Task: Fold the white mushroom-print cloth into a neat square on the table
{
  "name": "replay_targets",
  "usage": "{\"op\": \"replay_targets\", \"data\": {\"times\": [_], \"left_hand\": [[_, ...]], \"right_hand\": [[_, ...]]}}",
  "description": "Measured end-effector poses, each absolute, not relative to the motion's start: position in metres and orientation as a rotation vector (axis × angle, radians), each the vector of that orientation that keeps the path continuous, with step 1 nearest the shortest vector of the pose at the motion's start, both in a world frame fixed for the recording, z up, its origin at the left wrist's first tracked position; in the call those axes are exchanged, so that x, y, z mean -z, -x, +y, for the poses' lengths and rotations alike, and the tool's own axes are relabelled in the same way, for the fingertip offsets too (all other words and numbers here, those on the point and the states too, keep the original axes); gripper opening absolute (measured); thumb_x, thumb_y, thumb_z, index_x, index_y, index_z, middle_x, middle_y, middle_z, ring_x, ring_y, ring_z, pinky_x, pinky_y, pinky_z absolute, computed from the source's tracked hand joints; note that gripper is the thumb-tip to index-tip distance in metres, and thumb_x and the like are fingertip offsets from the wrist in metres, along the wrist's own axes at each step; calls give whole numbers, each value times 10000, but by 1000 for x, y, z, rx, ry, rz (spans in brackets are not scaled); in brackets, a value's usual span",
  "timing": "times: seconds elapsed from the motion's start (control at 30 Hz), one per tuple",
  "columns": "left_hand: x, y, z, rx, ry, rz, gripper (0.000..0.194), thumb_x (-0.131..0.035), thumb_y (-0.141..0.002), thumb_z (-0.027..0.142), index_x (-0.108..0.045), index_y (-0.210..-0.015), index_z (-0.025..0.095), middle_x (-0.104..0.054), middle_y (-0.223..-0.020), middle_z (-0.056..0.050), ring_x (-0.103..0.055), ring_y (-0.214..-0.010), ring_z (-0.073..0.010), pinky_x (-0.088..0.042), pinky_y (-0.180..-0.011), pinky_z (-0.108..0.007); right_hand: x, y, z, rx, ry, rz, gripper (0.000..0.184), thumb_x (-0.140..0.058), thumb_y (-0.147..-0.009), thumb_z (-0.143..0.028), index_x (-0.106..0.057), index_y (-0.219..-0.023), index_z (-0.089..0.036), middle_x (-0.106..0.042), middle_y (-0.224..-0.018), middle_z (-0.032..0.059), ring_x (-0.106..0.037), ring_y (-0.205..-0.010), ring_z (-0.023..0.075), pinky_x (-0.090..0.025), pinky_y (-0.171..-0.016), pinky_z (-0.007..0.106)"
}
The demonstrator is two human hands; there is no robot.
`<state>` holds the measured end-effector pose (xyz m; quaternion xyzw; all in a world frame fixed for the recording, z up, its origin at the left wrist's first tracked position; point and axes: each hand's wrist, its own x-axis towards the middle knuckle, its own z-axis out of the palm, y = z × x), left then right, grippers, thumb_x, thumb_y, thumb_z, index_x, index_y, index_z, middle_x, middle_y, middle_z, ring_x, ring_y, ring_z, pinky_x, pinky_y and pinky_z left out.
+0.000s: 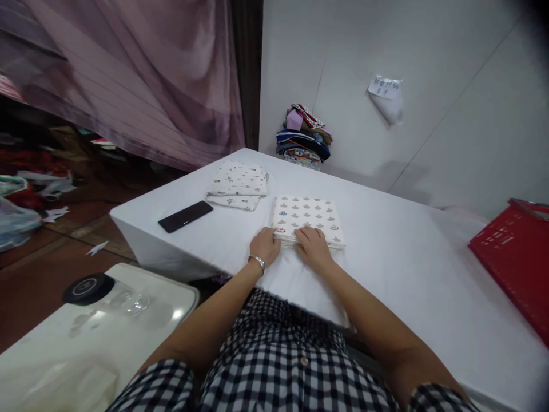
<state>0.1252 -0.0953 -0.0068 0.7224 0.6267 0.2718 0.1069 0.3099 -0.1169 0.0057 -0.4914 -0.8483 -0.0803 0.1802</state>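
A folded white cloth with small grey motifs (307, 217) lies on the white table (386, 252) in front of me. My left hand (265, 244), with a bracelet at the wrist, rests at the cloth's near left corner, its fingers curled against the edge. My right hand (313, 245) sits on the near edge beside it, fingers bent onto the fabric. Both hands pinch or press the near edge of the folded cloth. A second folded patterned cloth (238, 184) lies farther left, apart from my hands.
A black phone (185, 216) lies near the table's left corner. A stack of folded coloured fabrics (303, 137) stands at the back against the wall. A red basket (517, 252) sits at the right. A white stool with a black disc (88, 288) is at lower left.
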Motion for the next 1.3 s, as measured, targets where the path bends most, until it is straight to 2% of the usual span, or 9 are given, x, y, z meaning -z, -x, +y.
{"op": "replay_targets", "data": {"times": [0.23, 0.5, 0.77, 0.97, 1.3], "left_hand": [[4, -126, -93, -786, -2144, 1863, 303, -467, -776, 215, -623, -1035, 218, -631, -997, -56, -589, -905, -214, -457, -756, -319], [4, -130, -96, -690, -2190, 1904, 338, -475, -755, 207, -576, -1076, 179, -599, -1041, -100, -580, -918, -245, -456, -752, -355], [4, -136, -100, -815, -2291, 1927, 333, -523, -764, 288, -506, -1076, 172, -529, -1115, -125, -497, -1031, -272, -415, -830, -384], [10, -132, -98, -833, -2357, 1913, 272, -485, -741, 156, -499, -1013, 166, -538, -1040, -110, -502, -959, -243, -421, -821, -357], [12, -135, -96, -807, -2367, 1915, 299, -483, -710, 117, -493, -1005, 164, -549, -987, -89, -511, -910, -220, -429, -813, -333]], "right_hand": [[-6, -308, -109, 138, 1389, -2446, 413, -454, -874, -177, -480, -1287, -179, -580, -1188, 133, -494, -1098, 241, -357, -916, 374], [-4, -318, -98, 72, 1414, -2490, 429, -375, -904, -177, -464, -1322, -212, -611, -1189, 101, -567, -1033, 236, -425, -856, 369], [-7, -315, -102, 55, 1436, -2469, 405, -404, -898, -157, -497, -1292, -178, -617, -1173, 125, -576, -1031, 240, -432, -858, 364], [-7, -315, -104, 99, 1407, -2496, 372, -386, -917, -172, -504, -1269, -188, -615, -1170, 105, -565, -1031, 225, -433, -856, 359], [5, -309, -105, 274, 1296, -2428, 401, -398, -893, -128, -474, -1282, -192, -520, -1290, 114, -466, -1128, 230, -384, -882, 368]]}}
